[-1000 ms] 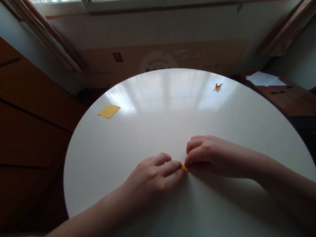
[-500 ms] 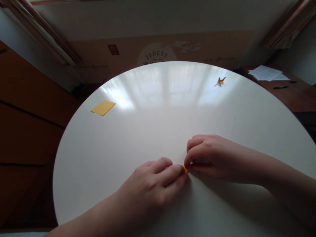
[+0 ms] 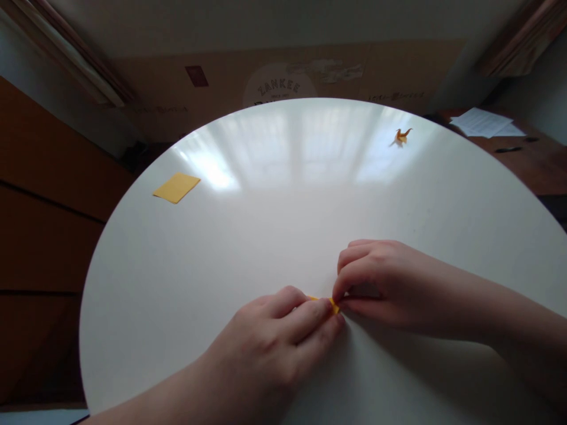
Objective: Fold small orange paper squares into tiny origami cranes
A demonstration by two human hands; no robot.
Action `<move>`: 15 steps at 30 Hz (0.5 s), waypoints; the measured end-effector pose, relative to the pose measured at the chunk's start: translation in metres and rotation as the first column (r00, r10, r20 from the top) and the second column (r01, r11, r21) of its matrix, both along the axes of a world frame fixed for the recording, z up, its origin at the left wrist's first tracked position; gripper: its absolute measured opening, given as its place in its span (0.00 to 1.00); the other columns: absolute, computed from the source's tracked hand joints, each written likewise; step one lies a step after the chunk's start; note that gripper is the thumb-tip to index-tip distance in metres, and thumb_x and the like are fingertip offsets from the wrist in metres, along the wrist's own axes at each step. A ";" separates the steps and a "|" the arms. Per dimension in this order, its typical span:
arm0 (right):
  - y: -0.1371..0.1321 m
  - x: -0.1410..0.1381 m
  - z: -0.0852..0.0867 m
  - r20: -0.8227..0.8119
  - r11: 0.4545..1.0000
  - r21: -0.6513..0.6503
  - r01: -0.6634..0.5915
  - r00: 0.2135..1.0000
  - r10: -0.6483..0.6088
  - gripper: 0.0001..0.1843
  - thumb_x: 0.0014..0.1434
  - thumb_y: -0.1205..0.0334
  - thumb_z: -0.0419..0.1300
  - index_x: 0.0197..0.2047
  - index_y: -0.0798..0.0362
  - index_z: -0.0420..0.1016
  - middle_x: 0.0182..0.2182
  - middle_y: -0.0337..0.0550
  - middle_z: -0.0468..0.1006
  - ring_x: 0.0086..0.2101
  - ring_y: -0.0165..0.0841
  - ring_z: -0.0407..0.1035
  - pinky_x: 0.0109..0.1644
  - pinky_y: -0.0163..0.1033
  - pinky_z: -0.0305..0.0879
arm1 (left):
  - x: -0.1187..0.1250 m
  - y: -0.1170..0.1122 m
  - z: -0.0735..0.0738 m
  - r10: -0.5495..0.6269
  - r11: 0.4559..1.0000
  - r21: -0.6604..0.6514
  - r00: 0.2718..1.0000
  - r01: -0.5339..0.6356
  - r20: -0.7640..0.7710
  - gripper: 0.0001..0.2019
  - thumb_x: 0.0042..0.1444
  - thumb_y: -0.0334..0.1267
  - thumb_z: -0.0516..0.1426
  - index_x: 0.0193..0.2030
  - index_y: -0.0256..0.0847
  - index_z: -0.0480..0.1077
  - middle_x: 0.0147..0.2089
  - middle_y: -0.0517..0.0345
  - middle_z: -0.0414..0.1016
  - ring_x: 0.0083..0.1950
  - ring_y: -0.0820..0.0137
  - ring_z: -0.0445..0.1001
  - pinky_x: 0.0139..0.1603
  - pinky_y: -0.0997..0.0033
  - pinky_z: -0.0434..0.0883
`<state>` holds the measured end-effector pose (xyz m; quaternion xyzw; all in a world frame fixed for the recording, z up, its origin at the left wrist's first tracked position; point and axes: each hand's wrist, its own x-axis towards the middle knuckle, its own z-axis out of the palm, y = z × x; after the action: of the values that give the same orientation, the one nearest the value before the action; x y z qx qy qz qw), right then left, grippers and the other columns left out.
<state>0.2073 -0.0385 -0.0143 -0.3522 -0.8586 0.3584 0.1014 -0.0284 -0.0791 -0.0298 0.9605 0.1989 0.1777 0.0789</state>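
Between my hands, low on the white round table (image 3: 283, 236), is a small piece of folded yellow paper (image 3: 335, 308). My left hand (image 3: 279, 336) is closed on it, thumb and forefinger gripping it from the left. Thumb and fingertips of my right hand (image 3: 376, 283) pinch its right end. Most of the paper is hidden under the left fingers, so its folded shape cannot be made out.
Yellow square paper (image 3: 177, 187) lies at the table's left. A small folded origami crane (image 3: 401, 136) stands at the far right. Beyond the table are a cardboard panel (image 3: 221, 88), a brown side table with paper sheets (image 3: 482, 122) and a dark pen (image 3: 509, 150).
The view has shifted slightly, so the table's far edge sits higher. Both hands keep their hold on the folded paper, with a little more of its yellow showing between the fingers.
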 end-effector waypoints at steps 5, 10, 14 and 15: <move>0.001 -0.001 0.001 0.003 1.000 -0.017 0.013 1.000 -0.013 0.08 0.58 0.71 0.63 0.33 0.49 0.81 0.32 0.36 0.79 0.35 0.30 0.72 0.36 0.33 0.62 | 0.001 0.000 0.000 0.000 1.000 0.018 1.000 0.001 -0.012 0.16 0.67 0.25 0.47 0.56 0.25 0.71 0.48 0.44 0.79 0.41 0.62 0.73 0.39 0.62 0.77; 0.001 0.000 0.001 0.000 1.000 -0.012 0.018 1.000 -0.018 0.08 0.57 0.71 0.63 0.34 0.49 0.81 0.32 0.36 0.80 0.35 0.30 0.72 0.36 0.33 0.62 | 0.001 -0.001 0.000 0.013 0.999 0.036 1.000 -0.013 -0.012 0.17 0.66 0.25 0.48 0.57 0.25 0.71 0.47 0.44 0.79 0.42 0.62 0.73 0.40 0.63 0.77; 0.001 0.000 0.002 0.000 1.000 -0.016 0.009 1.000 -0.009 0.08 0.58 0.72 0.62 0.34 0.49 0.81 0.32 0.37 0.80 0.35 0.31 0.72 0.36 0.34 0.62 | 0.002 -0.002 0.000 0.006 0.997 0.076 0.999 -0.002 -0.044 0.18 0.65 0.24 0.48 0.57 0.23 0.70 0.48 0.42 0.78 0.43 0.60 0.73 0.41 0.61 0.77; 0.001 0.000 0.003 0.001 1.000 -0.019 0.001 1.000 -0.001 0.08 0.58 0.72 0.62 0.35 0.49 0.81 0.32 0.37 0.80 0.35 0.31 0.72 0.36 0.34 0.62 | 0.002 -0.002 0.000 0.003 0.996 0.090 0.998 0.003 -0.058 0.18 0.64 0.24 0.48 0.58 0.23 0.70 0.49 0.41 0.78 0.44 0.59 0.74 0.42 0.61 0.77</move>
<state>0.2077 -0.0379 -0.0113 -0.3538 -0.8549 0.3665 0.0979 -0.0267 -0.0814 -0.0295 0.9679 0.1928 0.1587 0.0297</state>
